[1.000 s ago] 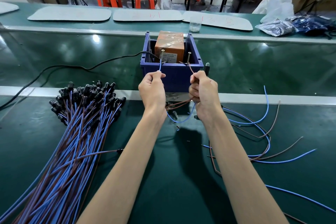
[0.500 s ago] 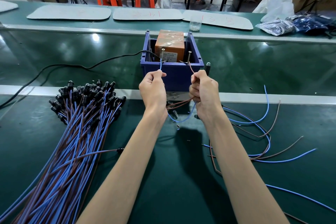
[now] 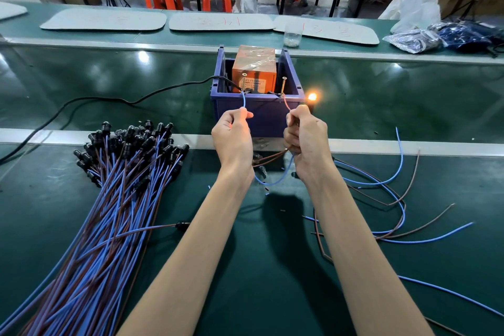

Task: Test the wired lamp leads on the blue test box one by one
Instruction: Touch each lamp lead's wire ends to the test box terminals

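Observation:
The blue test box (image 3: 257,113) stands on the green belt ahead, with an orange unit (image 3: 253,69) and two upright screws inside. My left hand (image 3: 233,136) pinches the blue wire (image 3: 243,101), whose end reaches the left screw. My right hand (image 3: 305,136) grips the brown wire (image 3: 286,102), its end at the right screw, together with the lamp holder. The lamp (image 3: 311,96) glows orange above my right fist. A slack blue loop hangs between my wrists.
A big bundle of blue and brown lamp leads (image 3: 109,199) with black holders lies at the left. Loose leads (image 3: 395,199) are scattered at the right. A black cable (image 3: 109,99) runs left from the box. Pads, a cup (image 3: 292,35) and bags lie beyond.
The lamp above my right hand, dark before, now glows orange. Both hands have stayed almost in place with the wire ends at the screws.

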